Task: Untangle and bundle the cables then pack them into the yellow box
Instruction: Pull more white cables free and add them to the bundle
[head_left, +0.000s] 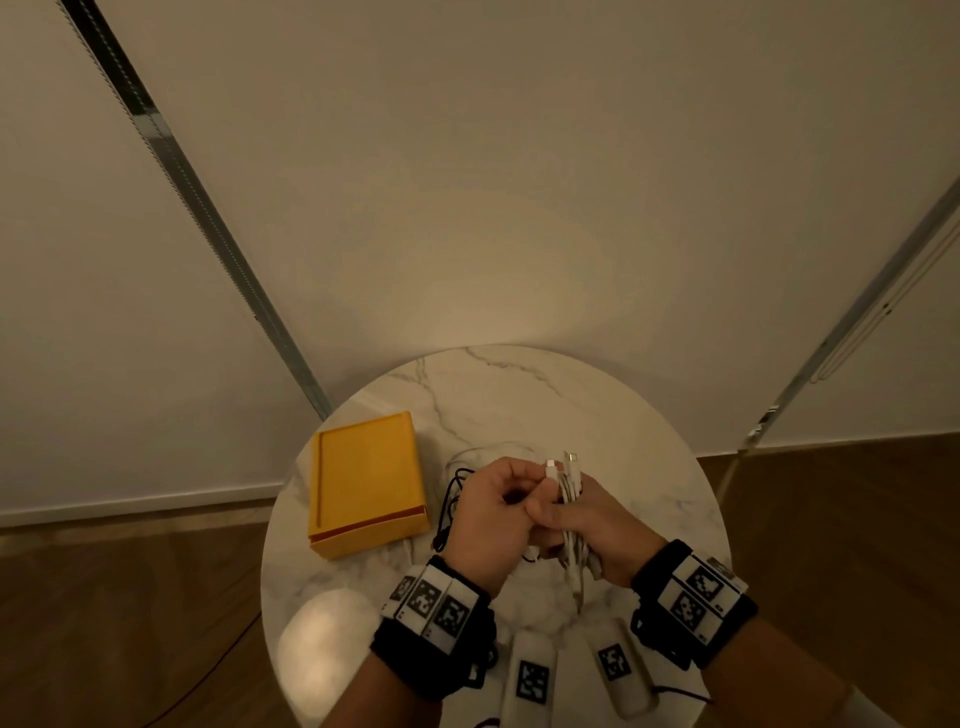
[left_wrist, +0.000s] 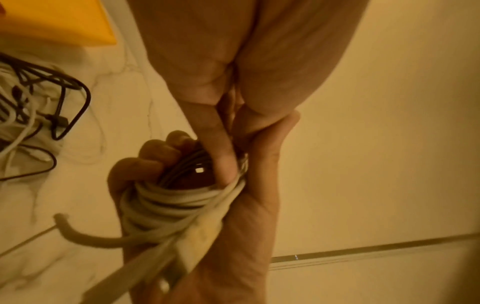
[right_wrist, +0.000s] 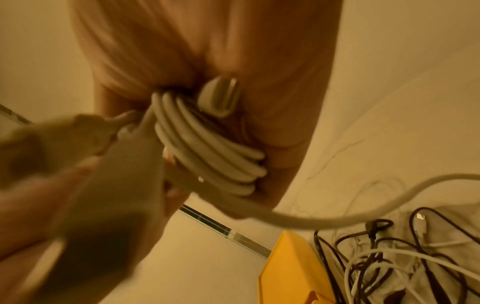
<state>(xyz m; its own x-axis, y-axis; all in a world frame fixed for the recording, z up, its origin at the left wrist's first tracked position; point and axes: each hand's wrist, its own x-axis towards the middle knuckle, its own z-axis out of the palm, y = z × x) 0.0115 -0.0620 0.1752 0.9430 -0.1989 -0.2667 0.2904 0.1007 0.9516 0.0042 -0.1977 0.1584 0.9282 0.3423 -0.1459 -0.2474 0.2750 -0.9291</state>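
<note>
My right hand (head_left: 589, 512) grips a coiled white cable bundle (head_left: 570, 496), seen close in the right wrist view as several loops (right_wrist: 207, 148) against the palm. Beside it, my left hand (head_left: 537, 491) pinches the bundle's upper end with thumb and finger (left_wrist: 222, 164). White connectors (head_left: 558, 462) stick up above both hands. A loose white tail (right_wrist: 363, 207) curves off the coil. The yellow box (head_left: 369, 483) lies closed-looking and flat to the left. A tangle of black and white cables (head_left: 457, 486) (left_wrist: 33, 107) (right_wrist: 389, 259) lies on the table between box and hands.
The round white marble table (head_left: 519, 395) stands against a pale wall. Two white blocks with black square markers (head_left: 530, 680) lie near its front edge. Wooden floor (head_left: 130, 597) surrounds the table.
</note>
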